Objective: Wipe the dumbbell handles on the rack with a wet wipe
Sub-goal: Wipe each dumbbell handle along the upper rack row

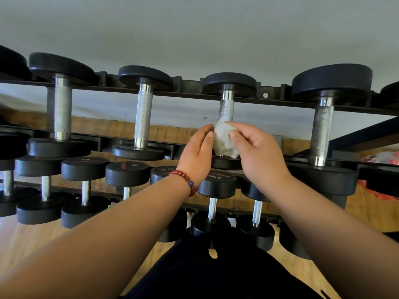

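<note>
Currently left hand [195,156] and right hand [257,152] pinch the wet wipe [223,140] round the mid-frame dumbbell handle [226,106]; bunched low, it may slide off, leaving the handle's upper part unwiped.

"22.5" on lower dumbbell end [216,179]

Lower handle [226,107] behind the wipe [223,141]; leftmost dumbbell [10,61] half off-frame

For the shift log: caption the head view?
Left hand and right hand hold a crumpled white wet wipe on the knurled steel handle of a black dumbbell.
</note>
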